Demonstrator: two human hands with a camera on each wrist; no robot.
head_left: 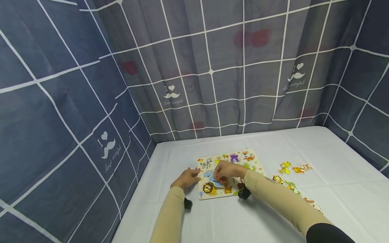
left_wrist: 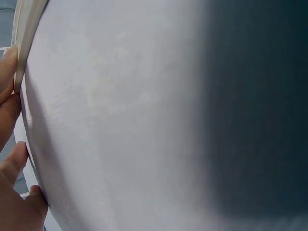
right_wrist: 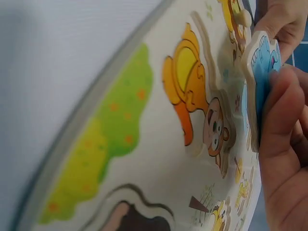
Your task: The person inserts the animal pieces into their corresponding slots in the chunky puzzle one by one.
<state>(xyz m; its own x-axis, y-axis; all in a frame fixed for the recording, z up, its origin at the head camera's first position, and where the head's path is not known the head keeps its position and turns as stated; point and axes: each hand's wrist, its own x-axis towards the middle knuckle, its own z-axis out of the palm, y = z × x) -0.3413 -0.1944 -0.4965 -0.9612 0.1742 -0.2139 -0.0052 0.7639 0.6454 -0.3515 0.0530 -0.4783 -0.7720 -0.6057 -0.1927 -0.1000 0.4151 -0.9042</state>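
Pinched in the right hand (head_left: 228, 169), the blue piece (right_wrist: 262, 74) tilts above the puzzle board (right_wrist: 166, 168); the left hand (head_left: 186, 179), fingers uncurled, touches the board's left edge. Placing seems in hand, calling next for careful alignment.

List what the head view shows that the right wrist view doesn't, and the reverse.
Head only: loose animal pieces right of the board, and moustache prints on the curtain.
Right wrist only: a distinct round peg and orange dots on a printed bush.
Both: the right hand pinching a blue piece over the board, and the left hand.
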